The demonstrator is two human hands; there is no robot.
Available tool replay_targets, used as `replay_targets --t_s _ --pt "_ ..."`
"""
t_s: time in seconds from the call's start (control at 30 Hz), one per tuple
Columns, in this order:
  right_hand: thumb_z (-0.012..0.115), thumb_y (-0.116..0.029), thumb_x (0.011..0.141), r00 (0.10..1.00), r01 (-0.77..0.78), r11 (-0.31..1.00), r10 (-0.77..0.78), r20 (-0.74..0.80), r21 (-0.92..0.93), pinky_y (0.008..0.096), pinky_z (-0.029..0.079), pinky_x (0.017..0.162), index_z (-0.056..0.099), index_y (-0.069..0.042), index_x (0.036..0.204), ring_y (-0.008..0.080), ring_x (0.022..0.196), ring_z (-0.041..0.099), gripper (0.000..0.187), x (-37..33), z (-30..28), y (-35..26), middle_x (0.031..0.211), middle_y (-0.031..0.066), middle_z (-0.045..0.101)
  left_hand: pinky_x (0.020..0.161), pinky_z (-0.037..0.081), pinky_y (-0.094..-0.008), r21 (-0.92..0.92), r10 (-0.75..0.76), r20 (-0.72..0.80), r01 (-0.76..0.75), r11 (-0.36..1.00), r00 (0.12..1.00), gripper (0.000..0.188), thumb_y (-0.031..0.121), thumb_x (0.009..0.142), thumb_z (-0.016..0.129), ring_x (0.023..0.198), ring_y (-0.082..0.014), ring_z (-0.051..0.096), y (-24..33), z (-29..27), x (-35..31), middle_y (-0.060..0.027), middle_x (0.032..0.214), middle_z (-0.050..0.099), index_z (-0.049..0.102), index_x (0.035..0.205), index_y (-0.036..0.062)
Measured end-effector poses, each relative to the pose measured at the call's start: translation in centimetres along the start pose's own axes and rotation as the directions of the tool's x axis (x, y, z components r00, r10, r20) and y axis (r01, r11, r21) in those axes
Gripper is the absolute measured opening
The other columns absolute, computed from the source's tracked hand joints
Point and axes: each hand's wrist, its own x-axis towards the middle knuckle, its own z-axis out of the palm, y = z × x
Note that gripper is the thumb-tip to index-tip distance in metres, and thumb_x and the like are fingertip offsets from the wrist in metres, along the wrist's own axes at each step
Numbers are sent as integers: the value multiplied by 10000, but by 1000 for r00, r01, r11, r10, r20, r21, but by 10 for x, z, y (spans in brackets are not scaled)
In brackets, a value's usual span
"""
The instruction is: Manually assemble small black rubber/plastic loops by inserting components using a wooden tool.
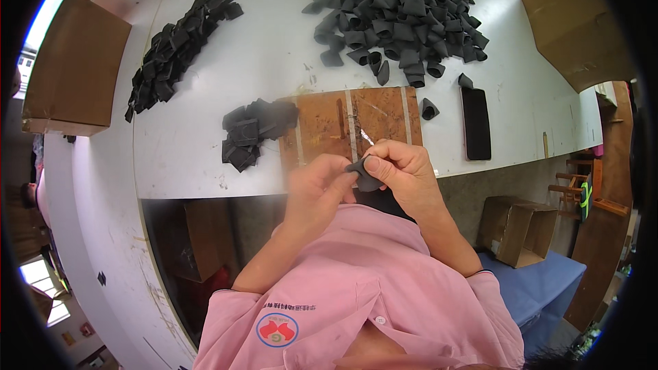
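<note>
Both hands grip one dark grey piece of soft, sleeve-like material (367, 177) over the front edge of the table. My left hand (321, 183) pinches its left end between thumb and fingers. On the other side, my right hand (403, 170) presses its thumb on the piece, with the fingers curled behind it. Just beyond my hands lies a scuffed brown board (322, 127) with pale strips across it. A thin shiny sliver (367, 137) shows by my right fingertips; I cannot tell whether it is held or lies on the board.
A large heap of dark grey sleeves (404, 14) covers the far middle. Flat dark pieces lie in a small pile (250, 130) and a long row (181, 48) at left. A phone (476, 123) and a loose sleeve (430, 109) lie right. Cardboard boxes (79, 62) flank the table.
</note>
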Motion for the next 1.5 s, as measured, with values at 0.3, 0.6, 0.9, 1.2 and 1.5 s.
replay_targets --t_s 0.3,0.6,0.9,1.2,1.5 --pt "573 -224 840 964 -67 982 108 -242 174 152 359 434 609 -31 853 18 524 440 197 -6 15 24 651 -20 548 618 455 -197 -98 120 -211 -143 985 970 117 -52 793 536 695 -67 528 -21 12 -9 -63 877 541 521 905 -18" --pt "585 -218 829 978 -59 941 121 -169 332 166 384 484 614 -25 833 25 599 471 196 -6 18 39 694 -17 563 573 421 -195 98 205 -135 -193 976 969 78 -23 717 621 710 -87 504 -35 12 -12 -67 938 507 553 754 -11" --pt "576 -189 831 929 74 990 -111 -353 -117 154 336 413 607 -39 767 27 499 450 166 21 -10 10 615 -24 538 555 385 -187 370 378 -258 -270 889 889 56 -19 758 581 634 -54 463 -50 -9 -2 -31 800 525 533 747 8" --pt "497 -240 875 885 137 978 -194 -423 -160 197 413 532 570 14 953 53 590 481 276 63 -36 -7 723 17 551 648 459 -367 977 585 -174 65 203 792 236 130 725 625 784 -302 517 -70 -69 90 -132 834 501 543 906 3" --pt "534 -194 860 977 -214 974 212 37 72 193 421 533 578 5 890 61 613 506 205 14 25 43 706 27 563 597 438 -357 848 709 273 -510 141 650 152 -34 618 592 716 -264 505 -44 -60 42 -120 848 514 554 760 5"
